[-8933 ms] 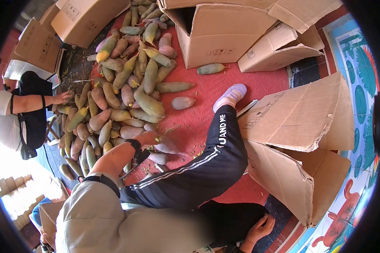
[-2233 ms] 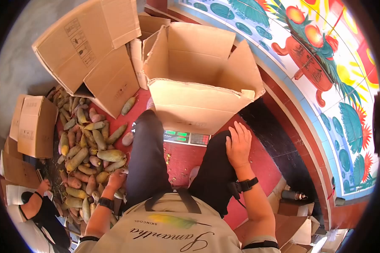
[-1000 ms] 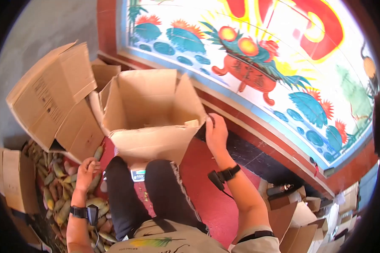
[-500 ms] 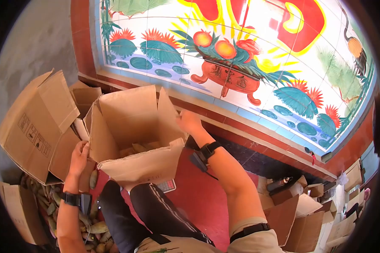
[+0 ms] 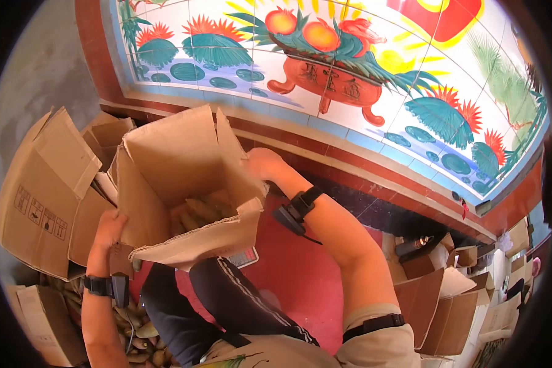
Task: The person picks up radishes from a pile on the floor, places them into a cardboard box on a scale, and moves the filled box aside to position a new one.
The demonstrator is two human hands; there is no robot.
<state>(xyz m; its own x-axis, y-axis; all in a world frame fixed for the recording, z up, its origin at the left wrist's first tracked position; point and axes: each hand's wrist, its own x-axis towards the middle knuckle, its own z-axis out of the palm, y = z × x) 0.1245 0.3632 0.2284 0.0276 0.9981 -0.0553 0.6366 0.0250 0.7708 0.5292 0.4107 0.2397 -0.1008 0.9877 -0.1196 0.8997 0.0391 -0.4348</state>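
An open cardboard box stands in front of me, its flaps up and its mouth tilted toward me. Several long, tan-green root vegetables lie at its bottom. My left hand is closed on the box's left side, near the lower corner. On the right, my right hand grips the side of the same box; its fingertips are partly hidden behind the flap. Both wrists wear black straps with small devices.
More vegetables are piled at lower left, beside another box. A large printed box leans at the left. Behind runs a ledge below a painted tile wall. Boxes and a dark bottle are at the right.
The box has shifted slightly left and tilted more toward me, showing more of the vegetables inside. Both hands have moved with it, and the camera view has shifted.
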